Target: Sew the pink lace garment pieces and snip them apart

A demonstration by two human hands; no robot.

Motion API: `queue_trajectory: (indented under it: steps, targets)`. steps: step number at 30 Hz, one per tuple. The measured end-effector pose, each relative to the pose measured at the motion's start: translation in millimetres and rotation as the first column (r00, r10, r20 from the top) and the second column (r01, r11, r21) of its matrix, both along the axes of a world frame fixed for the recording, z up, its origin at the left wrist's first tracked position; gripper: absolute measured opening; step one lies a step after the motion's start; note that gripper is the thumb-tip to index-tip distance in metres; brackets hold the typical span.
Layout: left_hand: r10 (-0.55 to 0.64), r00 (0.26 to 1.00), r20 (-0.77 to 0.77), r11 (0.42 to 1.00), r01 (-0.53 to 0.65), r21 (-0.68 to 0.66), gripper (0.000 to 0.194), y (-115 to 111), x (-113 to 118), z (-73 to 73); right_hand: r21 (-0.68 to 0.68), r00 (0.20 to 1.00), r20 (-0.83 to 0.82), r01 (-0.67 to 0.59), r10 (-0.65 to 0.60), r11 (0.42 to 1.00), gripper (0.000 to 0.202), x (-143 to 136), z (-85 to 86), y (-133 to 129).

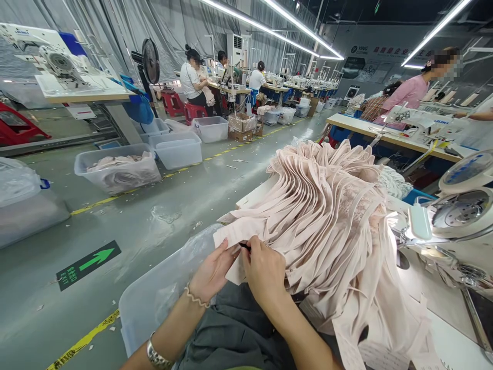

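Grey floor (215, 190) stretches from the lower left of the frame toward the upper middle and makes an open lane, with small scraps and a yellow line (100, 204) on it. Right of centre, the white table (256, 193) shows some of its left edge, because a heap of pale pink garments (323, 205) covers much of it and hangs over the near side. In the lower middle, the left hand (211, 270) grasps a pale pink cloth end (242, 229) at the left side of the heap. The right hand (265, 264) pinches a small black tool (245, 246) close to this cloth; its kind I cannot tell.

Below the left hand, a clear bin (144, 280) takes the room. At the right edge, a sewing machine (462, 221) stands just beside the heap and limits that side. At the left, another bin (115, 174) contains folded cloth; farther up stands a black fan (150, 60).

On the floor sign (88, 265), lower left, "EXIT" is written beside a green arrow. "JUKI" is readable on the upper-left machine (57, 61), and "YING CLOTHING" on the back wall (385, 33), upper right.
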State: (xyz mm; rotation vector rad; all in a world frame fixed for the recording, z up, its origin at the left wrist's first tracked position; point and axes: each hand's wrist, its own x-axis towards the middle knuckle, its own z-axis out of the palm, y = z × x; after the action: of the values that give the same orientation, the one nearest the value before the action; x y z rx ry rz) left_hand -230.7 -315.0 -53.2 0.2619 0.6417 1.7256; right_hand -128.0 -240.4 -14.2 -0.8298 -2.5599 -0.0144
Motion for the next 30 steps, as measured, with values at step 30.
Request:
queue_trajectory:
  steps: [30]
  targets:
    - [0.138, 0.979, -0.153, 0.99, -0.142, -0.021, 0.041, -7.4, 8.7, 16.5, 0.069, 0.999, -0.05, 0.004, 0.0, 0.998, 0.007, 5.1, 4.5, -0.7]
